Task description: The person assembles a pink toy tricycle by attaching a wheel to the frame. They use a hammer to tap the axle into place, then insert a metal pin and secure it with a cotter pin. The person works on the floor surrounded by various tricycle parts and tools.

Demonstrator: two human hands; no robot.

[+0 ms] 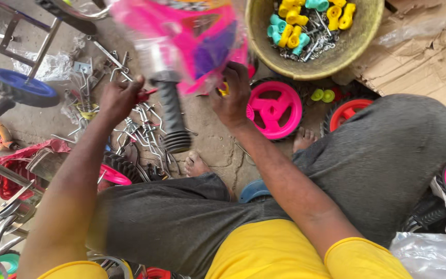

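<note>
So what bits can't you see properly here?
All from the head view:
- Pink toy part: blurred, cut off by the top edge.
- Left hand: its small red-handled tool is mostly hidden by fingers.
- Metal bits in the bowl: too small to tell apart.
- Right hand: fingertips hidden behind plastic wrap.

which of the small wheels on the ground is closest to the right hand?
The solid pink three-spoke wheel, lying flat just beside the right hand. The red-hubbed wheel lies farther right, and the blue wheel is far off on the left.

Pink plastic-wrapped package [192, 36] — top centre — cardboard [419, 62] right
</note>
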